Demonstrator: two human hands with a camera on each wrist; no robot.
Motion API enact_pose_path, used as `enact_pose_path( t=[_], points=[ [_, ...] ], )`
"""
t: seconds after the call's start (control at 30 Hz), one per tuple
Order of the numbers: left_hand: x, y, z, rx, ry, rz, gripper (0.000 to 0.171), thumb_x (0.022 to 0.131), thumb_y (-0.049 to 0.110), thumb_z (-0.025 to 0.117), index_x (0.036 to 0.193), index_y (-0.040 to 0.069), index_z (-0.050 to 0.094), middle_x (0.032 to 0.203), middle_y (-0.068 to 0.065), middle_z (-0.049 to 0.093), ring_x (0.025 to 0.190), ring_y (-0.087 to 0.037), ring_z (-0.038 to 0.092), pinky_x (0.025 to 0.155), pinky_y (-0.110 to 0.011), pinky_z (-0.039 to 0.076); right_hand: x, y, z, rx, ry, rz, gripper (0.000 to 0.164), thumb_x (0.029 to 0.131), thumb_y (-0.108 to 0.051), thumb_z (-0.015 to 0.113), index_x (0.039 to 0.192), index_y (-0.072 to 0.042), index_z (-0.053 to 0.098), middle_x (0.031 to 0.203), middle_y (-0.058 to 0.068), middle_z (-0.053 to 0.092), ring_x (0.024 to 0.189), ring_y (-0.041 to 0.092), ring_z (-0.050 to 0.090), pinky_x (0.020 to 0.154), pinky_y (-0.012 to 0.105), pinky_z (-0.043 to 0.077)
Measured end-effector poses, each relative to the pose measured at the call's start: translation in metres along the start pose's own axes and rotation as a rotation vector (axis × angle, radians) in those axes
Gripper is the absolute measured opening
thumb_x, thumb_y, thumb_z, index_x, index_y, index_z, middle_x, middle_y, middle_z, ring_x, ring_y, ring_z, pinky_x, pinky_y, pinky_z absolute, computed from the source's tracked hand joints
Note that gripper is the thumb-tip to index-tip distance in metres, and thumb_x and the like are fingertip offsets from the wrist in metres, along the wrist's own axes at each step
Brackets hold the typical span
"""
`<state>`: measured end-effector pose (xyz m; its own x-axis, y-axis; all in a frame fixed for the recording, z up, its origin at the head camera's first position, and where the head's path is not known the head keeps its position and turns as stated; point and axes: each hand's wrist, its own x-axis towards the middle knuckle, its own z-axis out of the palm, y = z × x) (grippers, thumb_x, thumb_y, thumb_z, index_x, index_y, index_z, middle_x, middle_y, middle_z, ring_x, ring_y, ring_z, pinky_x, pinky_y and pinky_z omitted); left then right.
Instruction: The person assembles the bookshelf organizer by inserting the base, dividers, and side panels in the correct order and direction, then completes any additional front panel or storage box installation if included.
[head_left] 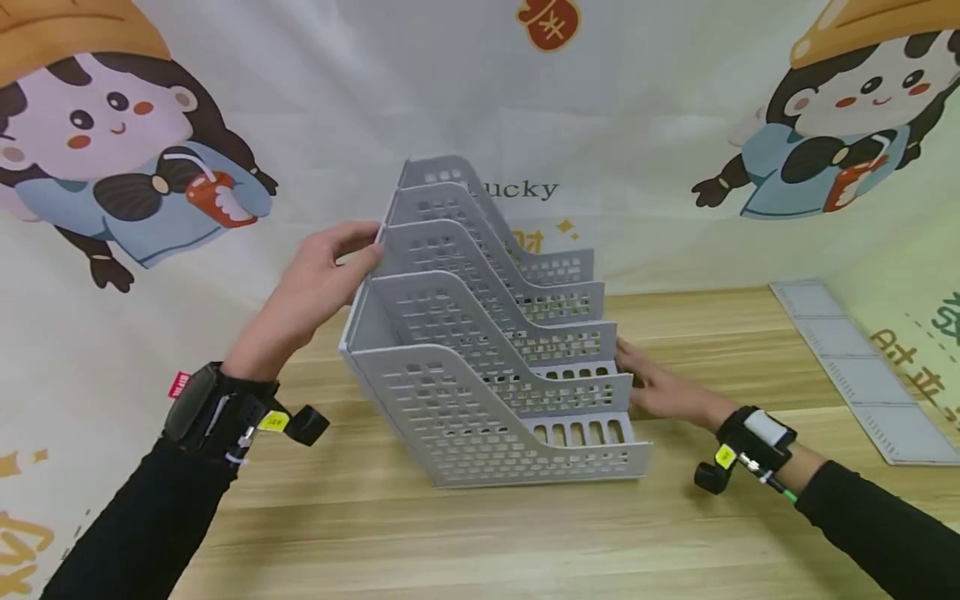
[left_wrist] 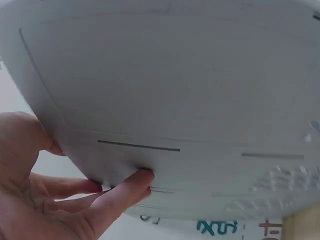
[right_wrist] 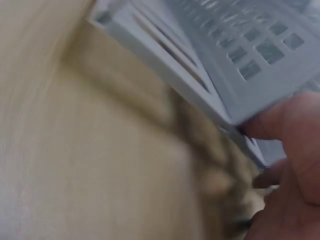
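Note:
A grey plastic file holder (head_left: 442,400) with several perforated dividers stands between my hands in the head view, its tall back to the left. My left hand (head_left: 315,283) grips the edge of that back; in the left wrist view the fingers (left_wrist: 127,192) press on the smooth back panel (left_wrist: 175,90). At the low front end, my right hand (head_left: 667,383) holds the holder, partly hidden behind it. The right wrist view shows the right thumb (right_wrist: 280,120) at the corner of a divider (right_wrist: 240,55), with the slotted base's edge above the wooden table and its shadow.
A long grey flat panel (head_left: 862,367) with marked sections lies at the right side of the wooden table (head_left: 465,542). A white cloth backdrop (head_left: 360,83) with cartoon figures hangs behind the table and comes round both sides.

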<state>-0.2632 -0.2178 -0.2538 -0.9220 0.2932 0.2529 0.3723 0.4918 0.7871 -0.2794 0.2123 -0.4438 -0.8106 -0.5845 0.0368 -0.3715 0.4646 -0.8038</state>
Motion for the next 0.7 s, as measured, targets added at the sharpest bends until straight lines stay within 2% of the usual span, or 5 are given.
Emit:
enact_pose_path(
  t=[0.17,0.27,0.43,0.53,0.7],
  points=[
    [0.002,0.013,0.005,0.101,0.007,0.016,0.053,0.106,0.027,0.046,0.153,0.003,0.044,0.149,-0.018,0.048,0.132,-0.036,0.048,0.099,-0.055,0.046,0.013,0.007,0.014,-0.190,-0.048,-0.025,0.076,0.101,-0.021,0.060,0.159,0.005,0.019,0.162,0.032,0.004,0.143,0.059,-0.008,0.107,0.075,-0.008],
    [0.001,0.015,0.002,0.104,-0.018,0.001,0.054,0.106,0.025,0.042,0.156,0.004,0.039,0.149,-0.020,0.047,0.129,-0.036,0.050,0.095,-0.054,0.046,0.020,0.007,0.015,-0.224,-0.054,-0.052,0.073,0.102,-0.019,0.058,0.159,0.006,0.020,0.162,0.031,0.007,0.142,0.061,-0.005,0.105,0.077,-0.006],
    [0.004,0.011,-0.003,0.013,-0.100,-0.047,0.059,0.107,0.027,0.039,0.162,0.007,0.025,0.149,-0.022,0.045,0.120,-0.036,0.056,0.088,-0.050,0.051,0.027,0.007,0.013,-0.260,-0.075,-0.086,0.069,0.104,-0.019,0.055,0.158,0.005,0.022,0.163,0.029,0.011,0.142,0.063,-0.003,0.106,0.078,-0.003],
    [0.008,0.008,-0.004,-0.089,-0.143,-0.078,0.069,0.105,0.024,0.041,0.165,0.014,0.008,0.156,-0.021,0.035,0.124,-0.038,0.053,0.091,-0.051,0.051,0.025,0.010,0.004,-0.265,-0.075,-0.097,0.065,0.104,-0.018,0.055,0.157,0.007,0.025,0.162,0.030,0.014,0.143,0.060,0.001,0.111,0.073,0.002],
    [0.010,0.005,0.001,-0.239,-0.186,-0.078,0.082,0.096,0.015,0.038,0.164,0.026,-0.008,0.165,-0.013,0.014,0.135,-0.033,0.038,0.097,-0.052,0.044,0.006,0.025,-0.025,-0.299,0.091,-0.017,0.056,0.105,-0.016,0.057,0.148,0.015,0.037,0.157,0.036,0.023,0.143,0.055,0.019,0.114,0.064,0.018]
  ],
)
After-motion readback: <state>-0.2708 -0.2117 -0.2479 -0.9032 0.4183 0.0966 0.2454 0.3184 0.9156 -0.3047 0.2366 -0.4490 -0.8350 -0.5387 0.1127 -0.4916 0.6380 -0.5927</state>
